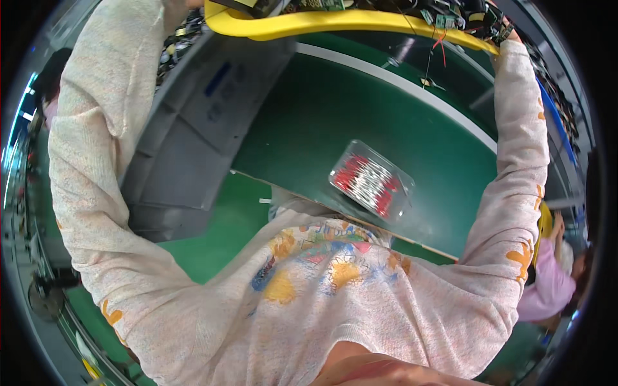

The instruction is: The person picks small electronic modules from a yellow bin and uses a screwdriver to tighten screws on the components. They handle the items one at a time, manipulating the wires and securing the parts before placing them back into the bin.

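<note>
A yellow tray (309, 24) spans the top of the view, raised above the table and heaped with small electronic parts, green circuit boards (444, 21) and wires. My right hand (512, 36) is at the tray's right end, closed on its edge, its fingers partly hidden. At the tray's left corner only a sliver of my left hand (194, 3) shows; it appears to grip the tray there. Thin red and dark wires (440, 48) dangle over the front rim. Below, a clear plastic box (398, 199) holds several red and silver small parts on the green table.
The green tabletop (296, 122) has a pale strip (393, 80) along its far side. A grey plastic crate (187, 141) stands tilted at the left, beside dark parts (183, 38). Farther right, a blue-edged bin (557, 119) holds more parts, and a person in pink (547, 289) sits nearby.
</note>
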A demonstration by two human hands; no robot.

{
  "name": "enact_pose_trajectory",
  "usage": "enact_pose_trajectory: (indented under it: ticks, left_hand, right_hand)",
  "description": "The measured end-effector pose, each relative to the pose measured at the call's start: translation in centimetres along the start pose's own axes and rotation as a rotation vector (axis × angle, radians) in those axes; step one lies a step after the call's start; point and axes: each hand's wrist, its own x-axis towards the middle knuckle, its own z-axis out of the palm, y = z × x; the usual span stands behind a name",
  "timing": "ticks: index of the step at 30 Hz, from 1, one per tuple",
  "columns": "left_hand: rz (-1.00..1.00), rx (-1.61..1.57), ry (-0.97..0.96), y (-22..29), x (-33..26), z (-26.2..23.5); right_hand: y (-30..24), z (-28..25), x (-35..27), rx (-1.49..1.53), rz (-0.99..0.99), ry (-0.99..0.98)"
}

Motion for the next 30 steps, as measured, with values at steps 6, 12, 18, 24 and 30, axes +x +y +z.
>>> enact_pose_trajectory:
  ticks: [6,12,18,24,30]
  left_hand:
    - [-0.112,-0.058,-0.157,-2.8,5.4,8.5]
    - [-0.423,-0.033,0.047,-11.9,15.1,18.9]
    - [-0.35,-0.062,-0.356,-18.3,18.8,20.9]
    - [-0.382,-0.115,-0.583,-29.4,24.0,22.9]
    - [-0.147,0.264,-0.58,-34.6,25.3,23.0]
  right_hand:
    - [2.9,-6.7,-8.2,0.085,0.191,0.164]
    - [10.7,-9.2,-14.4,0.329,0.397,0.309]
    - [17.4,-8.5,-16.7,0.535,0.419,0.498]
    - [28.3,-11.0,-19.5,0.15,0.416,0.813]
    - [29.2,-6.4,-20.7,-0.384,0.485,0.945]
